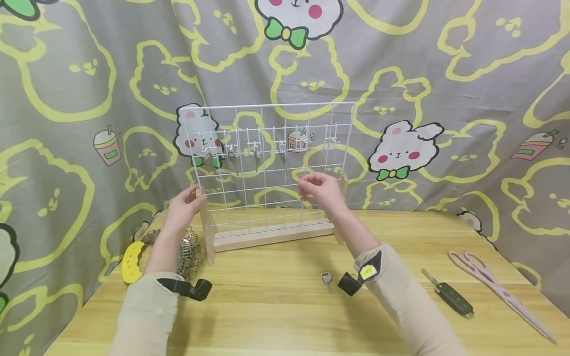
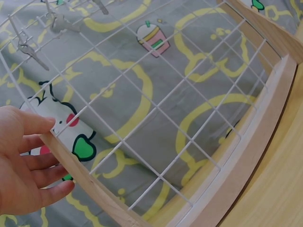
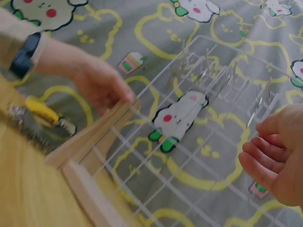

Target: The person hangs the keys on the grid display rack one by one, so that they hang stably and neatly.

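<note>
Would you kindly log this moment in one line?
left hand: holds wooden post | right hand: near hanging key, nothing visibly held | silver key: on table

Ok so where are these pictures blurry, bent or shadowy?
Right wrist view: the left hand and yellow object look soft; left wrist view: the rack's wooden base curves, likely lens distortion; head view: lighting fairly even, with soft shadows on the table.
</note>
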Demonstrator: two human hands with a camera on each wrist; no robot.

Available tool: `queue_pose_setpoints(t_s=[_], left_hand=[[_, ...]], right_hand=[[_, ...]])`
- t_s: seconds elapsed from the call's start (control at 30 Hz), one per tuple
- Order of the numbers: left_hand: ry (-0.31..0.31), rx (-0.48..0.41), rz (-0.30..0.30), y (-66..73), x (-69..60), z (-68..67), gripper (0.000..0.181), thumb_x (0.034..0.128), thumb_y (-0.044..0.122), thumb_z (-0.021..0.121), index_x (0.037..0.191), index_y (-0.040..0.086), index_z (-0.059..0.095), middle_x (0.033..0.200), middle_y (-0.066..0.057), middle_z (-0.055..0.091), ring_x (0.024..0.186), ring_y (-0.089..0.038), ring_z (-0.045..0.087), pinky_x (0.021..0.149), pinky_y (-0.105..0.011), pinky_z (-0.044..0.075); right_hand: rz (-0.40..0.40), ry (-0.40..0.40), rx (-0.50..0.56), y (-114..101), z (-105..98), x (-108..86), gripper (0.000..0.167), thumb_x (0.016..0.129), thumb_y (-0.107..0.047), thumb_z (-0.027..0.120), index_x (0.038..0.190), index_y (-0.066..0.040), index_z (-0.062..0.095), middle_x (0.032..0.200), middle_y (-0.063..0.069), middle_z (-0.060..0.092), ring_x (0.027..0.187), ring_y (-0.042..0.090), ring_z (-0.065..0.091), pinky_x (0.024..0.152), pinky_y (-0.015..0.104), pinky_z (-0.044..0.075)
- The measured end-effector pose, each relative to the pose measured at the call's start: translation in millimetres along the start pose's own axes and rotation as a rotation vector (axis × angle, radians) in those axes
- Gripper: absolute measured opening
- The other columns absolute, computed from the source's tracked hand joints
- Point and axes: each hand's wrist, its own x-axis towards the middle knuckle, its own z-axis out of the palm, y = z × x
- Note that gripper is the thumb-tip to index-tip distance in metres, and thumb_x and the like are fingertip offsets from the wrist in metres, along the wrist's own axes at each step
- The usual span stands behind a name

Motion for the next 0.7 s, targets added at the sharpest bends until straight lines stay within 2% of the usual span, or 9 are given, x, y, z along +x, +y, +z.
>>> queue_pose_setpoints(t_s=[0.23, 0.43, 0.57, 0.7], left_hand=[[0.005, -0.005, -0.007, 0.3, 0.9, 0.2, 0.062, 0.0963, 0.018, 0.049, 0.148, 0.005, 0.018, 0.147, -0.026, 0.022, 0.135, -0.035, 0.024, 0.109, -0.043, 0.027], [0.009, -0.002, -0.014, -0.5, 0.4, -0.1, 0.062, 0.096, 0.02, 0.05, 0.148, 0.005, 0.018, 0.147, -0.025, 0.022, 0.135, -0.034, 0.024, 0.109, -0.043, 0.027], [0.007, -0.007, -0.014, -0.7, 0.5, 0.6, 0.062, 0.0959, 0.019, 0.05, 0.148, 0.004, 0.018, 0.147, -0.025, 0.022, 0.135, -0.034, 0.023, 0.109, -0.043, 0.027], [0.004, -0.009, -0.009, 0.1, 0.6, 0.8, 0.062, 0.096, 0.019, 0.05, 0.148, 0.004, 0.018, 0.147, -0.025, 0.022, 0.135, -0.034, 0.023, 0.109, -0.043, 0.027]], right_hand=[[0.044, -0.066, -0.077, 38, -23, -21.4, 0.022, 0.088, -0.005, 0.06, 0.102, 0.011, 0.058, 0.087, 0.015, 0.064, 0.075, 0.016, 0.063, 0.074, 0.031, 0.056], [0.096, -0.087, -0.089, 70, -40, -41.7, 0.025, 0.087, -0.005, 0.062, 0.104, 0.012, 0.057, 0.087, 0.012, 0.065, 0.078, 0.022, 0.064, 0.077, 0.036, 0.056], [0.107, -0.108, -0.114, 86, -49, -56.7, 0.024, 0.086, -0.004, 0.061, 0.102, 0.014, 0.057, 0.083, 0.007, 0.065, 0.079, 0.024, 0.063, 0.073, 0.032, 0.057], [0.119, -0.125, -0.124, 99, -55, -69.4, 0.023, 0.087, -0.003, 0.061, 0.101, 0.014, 0.057, 0.082, 0.007, 0.065, 0.078, 0.024, 0.063, 0.072, 0.031, 0.057]])
